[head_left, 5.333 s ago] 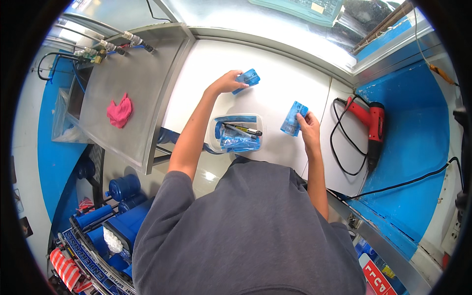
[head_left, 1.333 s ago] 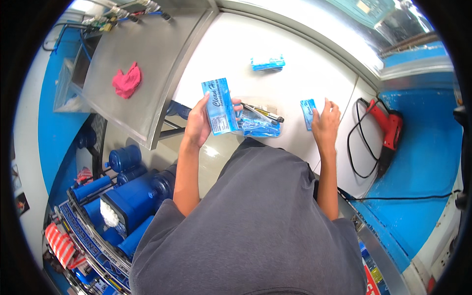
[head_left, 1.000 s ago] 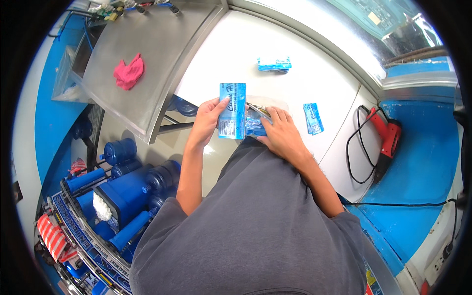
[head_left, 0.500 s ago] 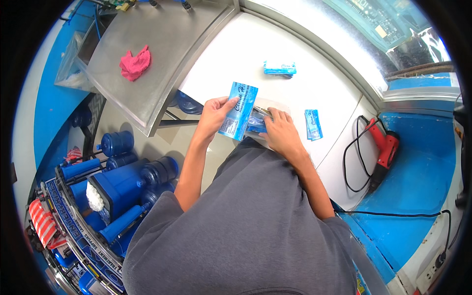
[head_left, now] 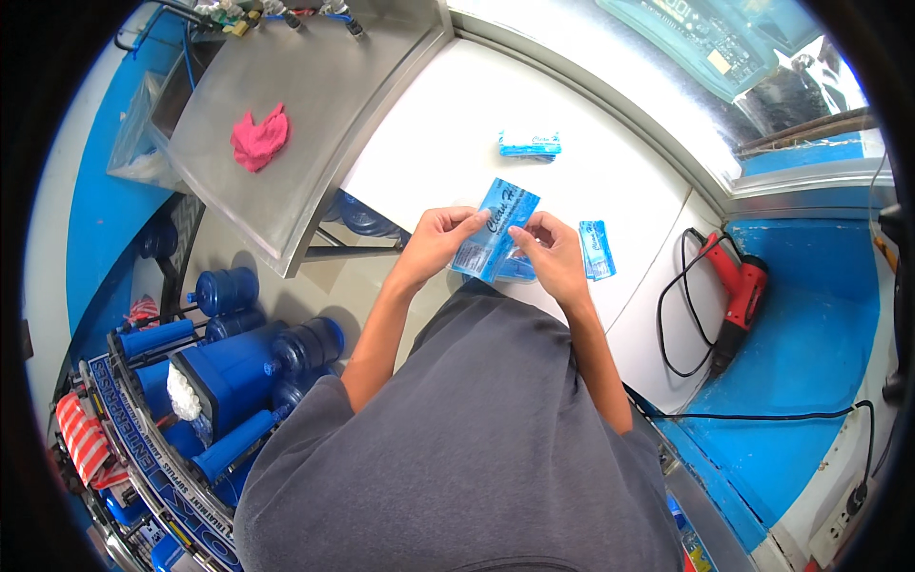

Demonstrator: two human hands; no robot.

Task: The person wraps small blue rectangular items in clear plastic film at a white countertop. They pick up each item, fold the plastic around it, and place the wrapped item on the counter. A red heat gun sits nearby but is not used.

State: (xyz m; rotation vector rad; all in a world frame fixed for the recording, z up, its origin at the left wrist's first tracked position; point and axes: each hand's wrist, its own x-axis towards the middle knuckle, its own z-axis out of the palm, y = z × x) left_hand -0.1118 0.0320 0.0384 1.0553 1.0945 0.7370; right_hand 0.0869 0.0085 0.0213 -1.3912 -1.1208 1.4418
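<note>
Over the white tabletop (head_left: 448,124), a blue printed plastic label (head_left: 496,229) is held tilted in front of me. My left hand (head_left: 434,246) is closed on its left side, the thumb lying on the printed face. My right hand (head_left: 555,255) pinches the right edge between thumb and fingers. Partly hidden below the label and right hand is a clear container (head_left: 518,269) with bluish contents I cannot make out. A stack of similar blue labels (head_left: 530,146) lies farther back, and a few more labels (head_left: 598,250) lie just right of my right hand.
A steel counter (head_left: 315,124) with a pink cloth (head_left: 259,138) stands at the left. Blue water jugs (head_left: 227,290) and a blue bin (head_left: 233,372) sit below it. A red heat gun (head_left: 742,296) with a black cord rests at the right, near a window frame.
My right hand has come up from the clear container and now grips the label's right edge. The label has shifted to the right and tilted further, with my left hand still on it.
</note>
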